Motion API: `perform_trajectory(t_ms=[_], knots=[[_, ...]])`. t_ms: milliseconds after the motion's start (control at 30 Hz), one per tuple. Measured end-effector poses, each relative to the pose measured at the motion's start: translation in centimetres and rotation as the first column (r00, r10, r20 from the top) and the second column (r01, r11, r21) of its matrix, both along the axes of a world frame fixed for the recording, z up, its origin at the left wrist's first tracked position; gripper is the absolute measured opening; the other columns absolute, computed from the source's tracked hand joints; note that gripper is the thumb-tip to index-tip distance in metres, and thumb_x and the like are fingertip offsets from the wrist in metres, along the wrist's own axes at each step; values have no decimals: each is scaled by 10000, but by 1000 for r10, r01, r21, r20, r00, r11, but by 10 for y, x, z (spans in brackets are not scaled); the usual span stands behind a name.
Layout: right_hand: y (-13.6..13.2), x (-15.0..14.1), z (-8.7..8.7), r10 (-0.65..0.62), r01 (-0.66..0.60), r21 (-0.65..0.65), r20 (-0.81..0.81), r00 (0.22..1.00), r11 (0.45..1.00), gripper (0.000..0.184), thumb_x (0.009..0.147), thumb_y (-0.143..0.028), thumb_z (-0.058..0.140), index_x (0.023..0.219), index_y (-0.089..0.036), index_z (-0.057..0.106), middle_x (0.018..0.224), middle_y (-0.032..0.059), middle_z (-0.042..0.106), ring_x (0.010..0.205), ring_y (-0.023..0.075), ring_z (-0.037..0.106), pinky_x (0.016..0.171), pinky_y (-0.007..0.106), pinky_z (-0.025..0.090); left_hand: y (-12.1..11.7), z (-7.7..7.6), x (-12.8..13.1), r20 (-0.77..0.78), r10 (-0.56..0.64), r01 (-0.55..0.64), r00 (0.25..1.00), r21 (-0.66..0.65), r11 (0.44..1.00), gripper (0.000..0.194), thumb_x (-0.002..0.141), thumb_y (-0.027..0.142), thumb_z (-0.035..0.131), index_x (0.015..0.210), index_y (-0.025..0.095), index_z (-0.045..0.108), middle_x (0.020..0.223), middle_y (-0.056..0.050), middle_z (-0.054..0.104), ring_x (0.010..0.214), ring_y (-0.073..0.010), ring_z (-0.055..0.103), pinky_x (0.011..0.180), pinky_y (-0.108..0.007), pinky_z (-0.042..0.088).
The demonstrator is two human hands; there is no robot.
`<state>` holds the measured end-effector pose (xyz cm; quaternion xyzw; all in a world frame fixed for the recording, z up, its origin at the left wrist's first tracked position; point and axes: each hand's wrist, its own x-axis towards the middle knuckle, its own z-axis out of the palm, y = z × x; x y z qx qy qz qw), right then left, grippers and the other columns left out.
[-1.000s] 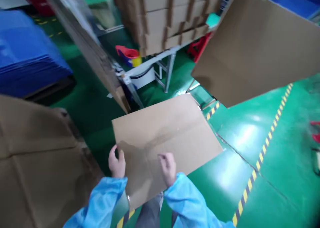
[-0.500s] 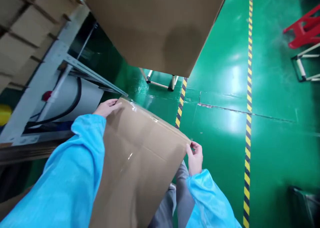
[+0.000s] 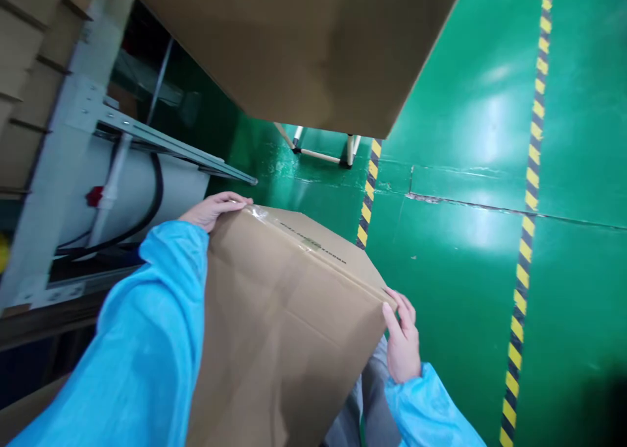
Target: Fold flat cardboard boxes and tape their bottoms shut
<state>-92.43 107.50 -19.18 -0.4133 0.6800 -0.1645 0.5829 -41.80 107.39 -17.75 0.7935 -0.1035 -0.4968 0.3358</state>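
- Head view: brown cardboard box [image 3: 274,329] with clear tape [image 3: 259,215] tilts in front of the person's grey-trousered legs [image 3: 377,381]; underside hidden.
- Left hand [image 3: 215,212] grips the left corner of its taped edge, right hand [image 3: 404,339] pinches the right corner; wide spread probably steadies it.
- Bigger brown cardboard piece [image 3: 304,48] overhangs beyond, likely blocking forward room. White tubular frame [image 3: 321,156] below it, contact unclear.
- Grey metal frame [image 3: 83,107] crowds left; glossy green floor [image 3: 450,316] spreads right, crossed by yellow-black tape stripe [image 3: 526,257].

Striped tape [image 3: 524,264] on green floor [image 3: 465,310]
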Motion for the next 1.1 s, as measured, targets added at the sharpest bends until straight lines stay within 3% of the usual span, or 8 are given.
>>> perform_trajectory(t_ms=[233, 400, 600, 800, 900, 967, 1033, 1100], knots=[[-8, 19, 0, -71, 71, -45, 14, 997, 996, 450, 924, -558, 556, 1114, -195, 744, 1314, 103, 661, 1299, 288, 564, 1163, 432, 393, 0, -5, -5, 107, 40, -36, 993, -33, 999, 478, 448, 483, 941, 713, 154, 717, 961, -113, 765, 1032, -284, 673, 982, -391, 488], [-25, 21, -1, 76, -76, 18, -2, 997, 997, 496, 908, -609, 510, 1093, -224, 762, 1326, 75, 657, 1350, 278, 523, 1205, 438, 341, 9, -14, -8, 273, 69, -60, 960, -39, 997, 409, 524, 487, 884, 705, 165, 709, 916, -90, 757, 972, -281, 677, 925, -387, 512], [-36, 6, -41, 208, -229, 293, 102, 973, 928, 560, 714, -693, 643, 1048, -268, 789, 1351, 46, 639, 1398, 322, 462, 1260, 473, 220, 14, -13, -10, 341, -165, 165, 925, 31, 986, 246, 725, 351, 677, 901, 194, 746, 1594, -86, 377, 1344, -315, 520, 1143, -401, 394], [-55, -3, -78, 409, -407, 319, 63, 910, 856, 765, 517, -779, 683, 1046, -233, 773, 1372, 110, 617, 1398, 393, 441, 1240, 564, 238, 18, -22, -9, 374, -247, 191, 894, 182, 965, 397, 789, 218, 473, 1047, 182, 771, 1330, -70, 661, 1327, -232, 544, 1186, -320, 342], [-76, 48, -75, 493, -481, 165, -42, 869, 861, 857, 519, -813, 653, 1092, -182, 747, 1440, 155, 550, 1461, 408, 331, 1270, 547, 143, 18, -26, -10, 383, -264, 182, 885, 237, 954, 369, 778, 214, 461, 930, 185, 797, 1210, -52, 725, 1242, -232, 605, 1134, -300, 402], [-78, 120, -58, 582, -580, -46, 27, 813, 813, 786, 733, -744, 576, 1261, -170, 675, 1514, 118, 478, 1488, 331, 306, 1284, 476, 129, 17, -26, -11, 380, -281, 176, 881, 288, 941, 344, 781, 224, 467, 863, 187, 799, 1141, -52, 750, 1175, -236, 639, 1070, -298, 453], [-69, 206, -36, 765, -733, -224, 128, 631, 642, 686, 898, -613, 503, 1403, -153, 570, 1536, 106, 452, 1476, 304, 338, 1269, 468, 186, 16, -25, -12, 373, -301, 167, 878, 351, 921, 322, 795, 251, 485, 841, 193, 798, 1111, -50, 759, 1131, -239, 654, 1017, -303, 479], [-54, 282, -17, 911, -893, -187, 129, 391, 409, 670, 983, -511, 426, 1505, -91, 427, 1583, 141, 372, 1488, 281, 317, 1251, 441, 226, 13, -22, -14, 367, -323, 156, 872, 417, 895, 317, 818, 282, 495, 866, 210, 799, 1109, -41, 759, 1116, -240, 654, 982, -307, 486]])
